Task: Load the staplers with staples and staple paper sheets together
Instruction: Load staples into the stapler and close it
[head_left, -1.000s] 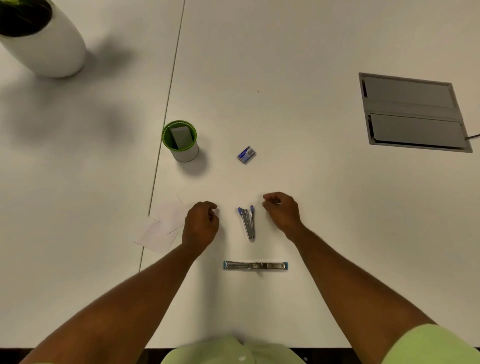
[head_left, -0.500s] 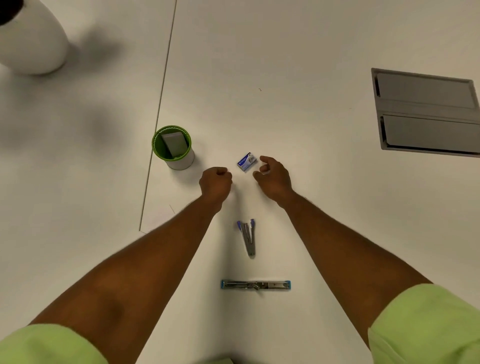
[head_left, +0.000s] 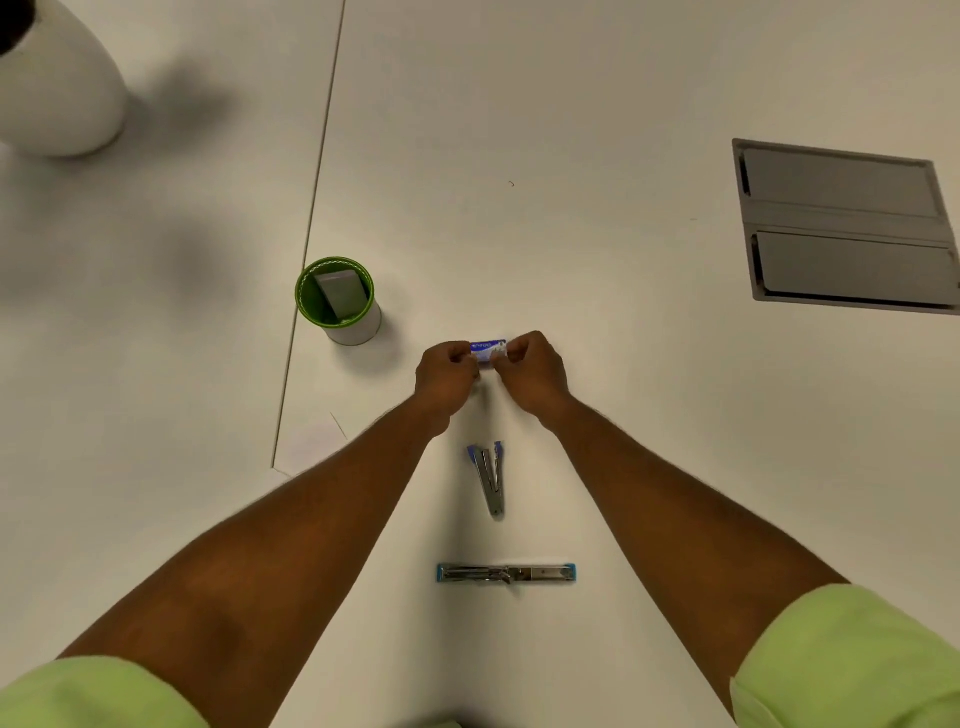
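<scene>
Nearest the person: flat-opened stapler (head_left: 506, 572), lying crosswise on the white bench (head_left: 597, 130).
Beyond it: blue stapler (head_left: 489, 478), hinged open, untouched.
Beyond that: staple box (head_left: 488, 351), pinched by left hand (head_left: 448, 375) and right hand (head_left: 531, 371), fingers clamped on its ends.
Change: both hands have come forward from beside the blue stapler; loading likely starts now.
Left of staple box: green cup (head_left: 340, 301); paper sheets (head_left: 311, 441).

left hand (head_left: 448, 373): fingers curled, pinching left end of small staple box (head_left: 488, 351)
right hand (head_left: 530, 370): fingers curled, pinching right end of same box
arms: both extended forward, forearms bare, converging toward centre
sleeves: light green, at bottom corners
</scene>
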